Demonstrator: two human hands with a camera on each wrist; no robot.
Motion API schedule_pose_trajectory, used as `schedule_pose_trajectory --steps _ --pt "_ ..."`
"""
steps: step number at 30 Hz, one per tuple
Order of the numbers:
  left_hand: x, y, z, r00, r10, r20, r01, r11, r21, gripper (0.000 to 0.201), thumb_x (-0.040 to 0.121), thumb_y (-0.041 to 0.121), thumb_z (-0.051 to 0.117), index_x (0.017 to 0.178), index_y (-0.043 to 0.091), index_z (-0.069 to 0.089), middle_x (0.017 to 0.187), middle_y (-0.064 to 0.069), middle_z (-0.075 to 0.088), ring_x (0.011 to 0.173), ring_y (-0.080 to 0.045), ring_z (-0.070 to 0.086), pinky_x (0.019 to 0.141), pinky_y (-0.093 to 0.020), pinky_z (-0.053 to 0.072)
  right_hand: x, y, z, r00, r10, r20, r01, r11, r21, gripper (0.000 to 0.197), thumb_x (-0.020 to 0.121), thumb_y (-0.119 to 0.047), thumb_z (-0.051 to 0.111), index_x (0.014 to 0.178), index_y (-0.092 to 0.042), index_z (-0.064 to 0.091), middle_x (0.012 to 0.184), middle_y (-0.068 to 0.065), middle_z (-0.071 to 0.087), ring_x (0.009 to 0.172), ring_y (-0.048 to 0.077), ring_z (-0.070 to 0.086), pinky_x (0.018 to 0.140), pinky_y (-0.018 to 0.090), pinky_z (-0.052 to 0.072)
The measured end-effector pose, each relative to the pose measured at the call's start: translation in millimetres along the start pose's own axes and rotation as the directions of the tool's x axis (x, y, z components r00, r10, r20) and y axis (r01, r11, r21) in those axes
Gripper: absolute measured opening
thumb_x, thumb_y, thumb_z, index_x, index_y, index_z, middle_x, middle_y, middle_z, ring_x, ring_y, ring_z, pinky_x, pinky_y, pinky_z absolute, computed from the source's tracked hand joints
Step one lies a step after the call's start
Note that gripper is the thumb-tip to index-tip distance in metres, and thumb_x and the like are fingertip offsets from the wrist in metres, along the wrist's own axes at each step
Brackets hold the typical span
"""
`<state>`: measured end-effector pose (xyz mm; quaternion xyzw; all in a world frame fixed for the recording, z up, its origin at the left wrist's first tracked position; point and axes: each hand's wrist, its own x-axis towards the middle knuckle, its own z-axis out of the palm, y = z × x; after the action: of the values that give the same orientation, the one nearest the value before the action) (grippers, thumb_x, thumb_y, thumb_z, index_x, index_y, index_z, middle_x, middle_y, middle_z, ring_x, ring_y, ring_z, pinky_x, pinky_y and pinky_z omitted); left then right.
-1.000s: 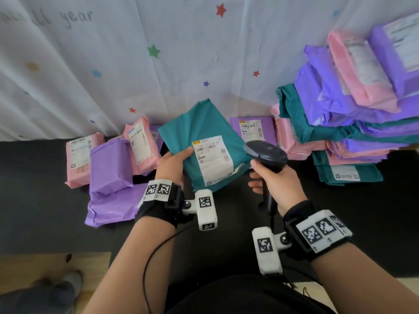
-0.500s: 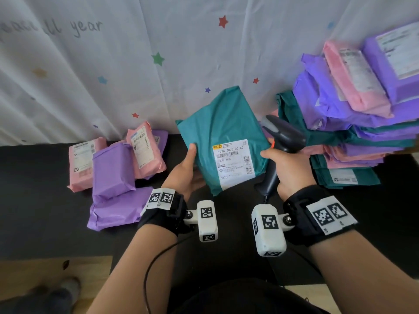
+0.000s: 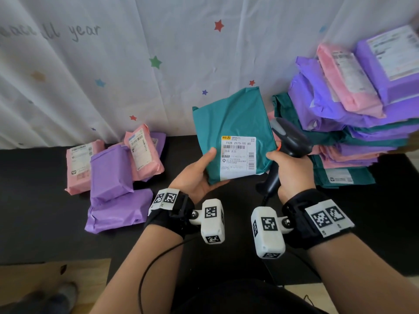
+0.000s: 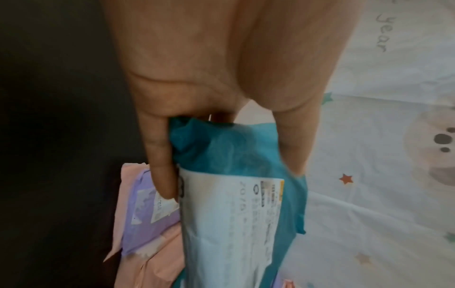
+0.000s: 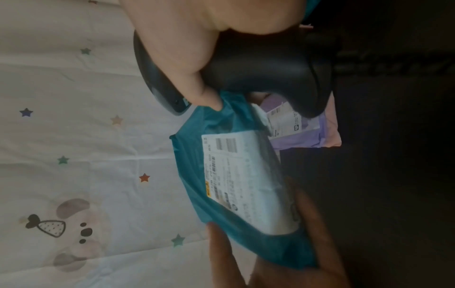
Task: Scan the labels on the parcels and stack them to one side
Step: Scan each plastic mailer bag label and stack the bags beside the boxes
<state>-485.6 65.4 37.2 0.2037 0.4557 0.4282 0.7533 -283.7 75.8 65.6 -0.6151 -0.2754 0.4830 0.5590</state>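
The left hand point(image 3: 199, 175) pinches the teal parcel point(image 3: 233, 123) at its lower left corner, long axis upright, label point(image 3: 238, 157) toward the person. The right hand point(image 3: 292, 171), wrapped round the scanner point(image 3: 290, 139), touches its right edge and is nearer the stack point(image 3: 353, 132) at the bench's point(image 3: 40, 200) right end.

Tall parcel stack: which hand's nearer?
Right. The right hand, gripping the scanner, sits just beside the tall parcel stack; the left hand is farther, holding the teal parcel.

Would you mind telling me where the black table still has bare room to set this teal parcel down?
Bare black table lies in front of both hands, and between the small left pile and the teal parcel. Another bare strip runs left of that pile. The right side is crowded by the tall stack.
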Motion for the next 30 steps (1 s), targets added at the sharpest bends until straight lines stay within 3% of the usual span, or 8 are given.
schedule_pose_trajectory --steps 3,6,8,11,14,17,24,30 --pt "2.5 2.2 1.1 0.995 0.091 -0.042 -0.089 0.995 0.04 0.038 0.087 0.009 0.064 0.124 0.004 0.057 0.116 -0.01 0.069 0.104 -0.025 0.068 0.074 -0.033 0.058 -0.9 -0.2 0.0 1.0 -0.009 -0.003 0.009 1.0 0.004 0.016 0.076 0.003 0.072 0.081 -0.013 0.07 0.08 0.003 0.074 0.082 0.021 0.073 0.076 0.04 0.06" --pt "8.7 4.7 -3.2 0.979 0.166 -0.121 -0.154 0.983 0.097 0.032 0.087 0.003 0.063 0.118 0.006 0.059 0.113 -0.011 0.07 0.101 -0.025 0.069 0.075 -0.035 0.059 -3.4 0.8 0.0 0.997 -0.025 0.073 0.023 0.999 0.038 0.019 0.082 -0.001 0.074 0.091 -0.017 0.069 0.08 -0.003 0.076 0.078 0.013 0.075 0.062 0.028 0.06" --pt "14.1 6.0 -7.0 0.952 0.213 -0.22 -0.185 0.973 0.139 0.032 0.086 0.001 0.064 0.117 0.006 0.06 0.113 -0.013 0.07 0.1 -0.026 0.069 0.084 -0.04 0.057 -7.4 3.4 -0.3 0.993 -0.062 0.1 0.063 0.998 -0.015 0.019 0.083 -0.008 0.076 0.09 -0.024 0.067 0.081 -0.007 0.074 0.073 0.006 0.072 0.061 0.024 0.059" --pt "20.6 8.0 -11.6 0.89 0.275 -0.363 -0.203 0.953 0.223 0.036 0.082 0.002 0.068 0.118 0.006 0.06 0.111 -0.012 0.07 0.102 -0.029 0.067 0.094 -0.047 0.052 -15.4 7.8 -0.1 0.988 -0.071 0.141 0.088 0.989 -0.121 0.015 0.084 -0.015 0.076 0.089 -0.026 0.067 0.08 -0.006 0.071 0.068 0.005 0.068 0.058 0.024 0.058" --pt "23.0 8.2 -13.3 0.832 0.359 -0.424 -0.218 0.913 0.346 0.032 0.08 0.006 0.072 0.11 0.011 0.063 0.111 -0.008 0.07 0.099 -0.024 0.068 0.092 -0.043 0.053 -23.5 10.9 1.5 0.97 -0.031 0.241 0.085 0.973 -0.216 0.009 0.084 -0.018 0.076 0.089 -0.022 0.069 0.063 -0.005 0.07 0.053 0.005 0.063 0.049 0.022 0.054" --pt "22.2 7.4 -12.2 0.789 0.412 -0.457 -0.243 0.891 0.384 0.029 0.078 0.006 0.074 0.104 0.013 0.063 0.107 -0.008 0.07 0.096 -0.025 0.068 0.089 -0.044 0.055 -27.7 12.4 2.3 0.953 0.003 0.303 0.086 0.956 -0.28 0.01 0.083 -0.021 0.077 0.088 -0.024 0.069 0.056 -0.006 0.068 0.049 0.007 0.061 0.046 0.023 0.051" --pt "22.0 8.7 -9.7 0.763 0.439 -0.474 -0.248 0.876 0.413 0.032 0.08 0.011 0.074 0.109 0.015 0.062 0.108 -0.004 0.07 0.096 -0.021 0.068 0.088 -0.04 0.056 -25.7 15.5 2.1 0.938 0.049 0.345 0.082 0.932 -0.354 0.014 0.08 -0.028 0.079 0.091 -0.026 0.07 0.063 0.005 0.071 0.052 0.015 0.063 0.052 0.03 0.053" --pt "25.0 8.8 -11.6 0.752 0.445 -0.486 -0.24 0.872 0.427 0.034 0.079 0.014 0.074 0.112 0.016 0.062 0.108 -0.002 0.07 0.095 -0.019 0.068 0.082 -0.033 0.056 -21.9 16.4 -1.0 0.934 0.075 0.35 0.065 0.925 -0.373 0.016 0.08 -0.031 0.079 0.092 -0.029 0.068 0.064 0.003 0.072 0.053 0.015 0.065 0.055 0.03 0.055"
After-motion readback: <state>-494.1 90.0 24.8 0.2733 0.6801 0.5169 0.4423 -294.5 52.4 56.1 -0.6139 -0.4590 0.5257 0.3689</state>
